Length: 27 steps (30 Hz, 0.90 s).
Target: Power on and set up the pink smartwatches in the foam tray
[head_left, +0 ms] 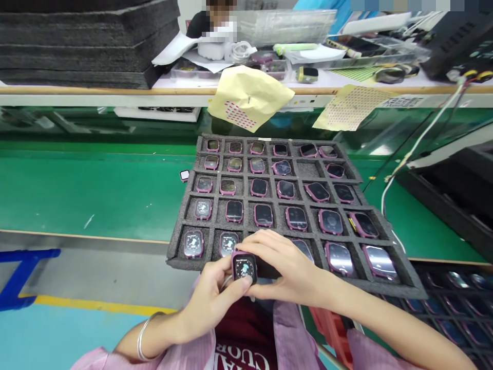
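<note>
A smartwatch [245, 268] with a purple case and no strap is held near the front edge of a dark foam tray [246, 228]. Its screen is lit with a dial and faces up. My left hand [217, 290] grips it from the left, thumb across the lower part of the screen. From the right, my right hand [285, 264] curves round the same watch, fingers at its top edge and thumb by its lower right side. Similar purple watches sit in the tray's compartments, several with lit dials, such as the watch [193, 243] at front left.
A small watch-like piece [185, 176] lies on the green bench [96, 190] left of the tray. Black foam trays are stacked [77, 46] on the shelf above. Yellow sticker sheets [250, 97] hang from its edge. A white cable [408, 154] runs down at right, and more watches [458, 303] sit lower right.
</note>
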Tool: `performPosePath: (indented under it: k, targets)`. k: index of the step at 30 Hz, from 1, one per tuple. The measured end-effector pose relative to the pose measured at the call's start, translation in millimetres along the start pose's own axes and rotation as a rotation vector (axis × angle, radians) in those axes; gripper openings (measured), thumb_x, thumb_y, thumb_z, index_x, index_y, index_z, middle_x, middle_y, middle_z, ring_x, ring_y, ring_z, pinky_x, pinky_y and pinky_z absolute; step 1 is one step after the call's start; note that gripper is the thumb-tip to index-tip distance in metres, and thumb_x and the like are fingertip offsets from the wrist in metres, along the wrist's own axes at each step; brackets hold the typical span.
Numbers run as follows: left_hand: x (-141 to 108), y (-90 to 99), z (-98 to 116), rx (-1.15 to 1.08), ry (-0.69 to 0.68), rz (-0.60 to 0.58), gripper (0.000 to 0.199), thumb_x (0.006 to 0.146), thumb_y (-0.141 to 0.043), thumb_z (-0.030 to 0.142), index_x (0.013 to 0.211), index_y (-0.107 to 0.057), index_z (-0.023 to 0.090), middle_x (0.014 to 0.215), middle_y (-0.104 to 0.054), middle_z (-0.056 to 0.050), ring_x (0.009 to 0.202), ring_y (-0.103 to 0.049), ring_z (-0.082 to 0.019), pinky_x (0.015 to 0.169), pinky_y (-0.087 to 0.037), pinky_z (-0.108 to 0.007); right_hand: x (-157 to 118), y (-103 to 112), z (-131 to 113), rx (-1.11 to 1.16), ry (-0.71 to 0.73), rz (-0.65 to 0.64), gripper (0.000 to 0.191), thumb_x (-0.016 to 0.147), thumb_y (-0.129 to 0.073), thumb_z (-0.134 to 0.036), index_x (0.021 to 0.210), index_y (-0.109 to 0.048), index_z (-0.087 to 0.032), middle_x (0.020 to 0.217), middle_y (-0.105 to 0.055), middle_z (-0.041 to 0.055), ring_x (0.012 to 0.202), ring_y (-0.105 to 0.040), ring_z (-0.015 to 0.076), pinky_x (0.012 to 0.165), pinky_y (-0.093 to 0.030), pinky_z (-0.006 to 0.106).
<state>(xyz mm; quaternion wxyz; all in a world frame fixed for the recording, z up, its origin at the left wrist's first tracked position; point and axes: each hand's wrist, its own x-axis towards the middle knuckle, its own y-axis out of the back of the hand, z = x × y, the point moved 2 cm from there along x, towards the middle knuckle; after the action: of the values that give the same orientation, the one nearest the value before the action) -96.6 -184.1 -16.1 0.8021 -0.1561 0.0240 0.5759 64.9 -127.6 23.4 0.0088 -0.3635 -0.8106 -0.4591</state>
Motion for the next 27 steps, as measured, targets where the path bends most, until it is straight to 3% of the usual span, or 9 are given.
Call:
performPosePath:
  k: [15, 21, 27]
  targets:
    - [0, -4.8, 3, 0.034, 0.025, -0.024, 0.035, 0.088, -0.055, 0.035, 0.117, -0.057, 0.015, 0.085, -0.060, -0.003, 0.078, -0.054, -0.015, 0.074, -0.047, -0.026, 1, 8, -9, -0.189, -0.027, -0.042, 0.041, 0.081, -0.065, -0.045, 0.106, -0.065, -0.012, 0.096, -0.063, 0.0121, 0.085, -0.055, 0.0216, 0.078, -0.047, 0.036]
    - [-2, -4.3, 5, 0.040, 0.010, -0.040, 0.030, 0.088, -0.055, 0.034, 0.111, -0.059, 0.014, 0.080, -0.059, -0.002, 0.081, -0.055, -0.016, 0.076, -0.047, -0.026, -1, 6, -10, -0.208, -0.010, -0.027, 0.043, 0.081, -0.064, -0.047, 0.105, -0.065, -0.011, 0.094, -0.063, 0.0121, 0.083, -0.055, 0.0213, 0.077, -0.046, 0.036]
    - [-2, -4.8, 5, 0.052, 0.013, -0.043, 0.025, 0.088, -0.054, 0.035, 0.102, -0.059, 0.015, 0.089, -0.061, -0.004, 0.077, -0.054, -0.015, 0.073, -0.047, -0.026, -2, 4, -10, -0.217, -0.006, -0.007, 0.044, 0.079, -0.066, -0.047, 0.104, -0.065, -0.011, 0.094, -0.064, 0.0122, 0.082, -0.055, 0.0211, 0.078, -0.046, 0.036]
